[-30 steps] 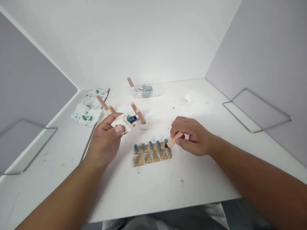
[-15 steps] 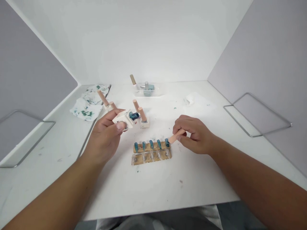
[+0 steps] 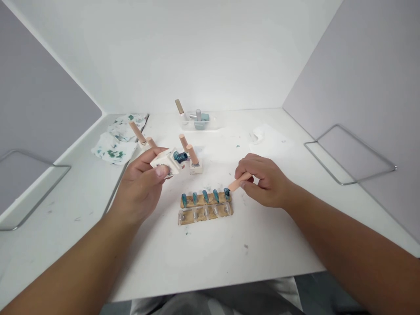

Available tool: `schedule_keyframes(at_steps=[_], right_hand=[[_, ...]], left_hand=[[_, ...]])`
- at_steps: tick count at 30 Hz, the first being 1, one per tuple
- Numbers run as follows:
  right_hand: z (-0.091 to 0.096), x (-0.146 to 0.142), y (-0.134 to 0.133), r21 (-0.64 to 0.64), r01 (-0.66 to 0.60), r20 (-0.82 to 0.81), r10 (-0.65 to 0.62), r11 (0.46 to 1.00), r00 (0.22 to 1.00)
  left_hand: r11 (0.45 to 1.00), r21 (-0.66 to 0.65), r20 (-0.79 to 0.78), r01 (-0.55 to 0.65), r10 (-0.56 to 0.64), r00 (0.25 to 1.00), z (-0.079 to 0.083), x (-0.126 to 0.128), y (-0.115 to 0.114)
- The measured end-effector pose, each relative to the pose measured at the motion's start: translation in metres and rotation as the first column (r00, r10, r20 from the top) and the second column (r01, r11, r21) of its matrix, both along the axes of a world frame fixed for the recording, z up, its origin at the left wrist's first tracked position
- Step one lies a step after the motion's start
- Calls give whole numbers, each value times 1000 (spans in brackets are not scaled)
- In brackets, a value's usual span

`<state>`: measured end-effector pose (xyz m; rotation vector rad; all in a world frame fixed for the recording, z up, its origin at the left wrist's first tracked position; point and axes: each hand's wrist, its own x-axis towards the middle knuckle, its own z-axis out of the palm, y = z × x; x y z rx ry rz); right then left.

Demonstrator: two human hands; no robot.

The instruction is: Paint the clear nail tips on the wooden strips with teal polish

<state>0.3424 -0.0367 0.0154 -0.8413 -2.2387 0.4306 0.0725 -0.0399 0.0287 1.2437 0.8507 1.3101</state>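
Note:
My left hand (image 3: 141,183) is closed around a white nail polish bottle (image 3: 166,164), tilted so its teal-smeared neck points right. In my right hand (image 3: 260,179) is a peach-handled nail polish brush (image 3: 240,180), pinched by its handle. The brush's tip is at the rightmost teal false nail (image 3: 227,193); whether it touches, I cannot tell. That nail stands in a row of several teal ones on a tan strip (image 3: 190,205). In front of it, a second tan strip (image 3: 188,221) carries several clear false nails (image 3: 206,212).
Peach-capped bottles (image 3: 196,166) stand beyond my left hand. Paint-stained tissues (image 3: 113,146) lie at the left. A clear tray (image 3: 215,127) with bottles sits at the back, a white tissue (image 3: 257,135) at back right. Wire stands (image 3: 367,153) flank both sides.
The whole view has shifted slightly, moving things a little left and up. Both hands keep their holds, and the brush stays at the rightmost teal nail.

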Motion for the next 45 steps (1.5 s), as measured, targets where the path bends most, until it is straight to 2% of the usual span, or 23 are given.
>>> schedule_keyframes(at_steps=[20,33,45], right_hand=[[-2,-1,1,29,42,-2,-42,999,999],[0,-2,1,47,64,6,-65,997,998],[-1,-3,2,21,80,-11,-80,997,997]], left_hand=[[1000,-15,20,14,-14,1000,0,0,0],[999,-24,21,-35,36,999,-2,0,2],[1000,-11,20,-2,2,1000,-3,-2,2]])
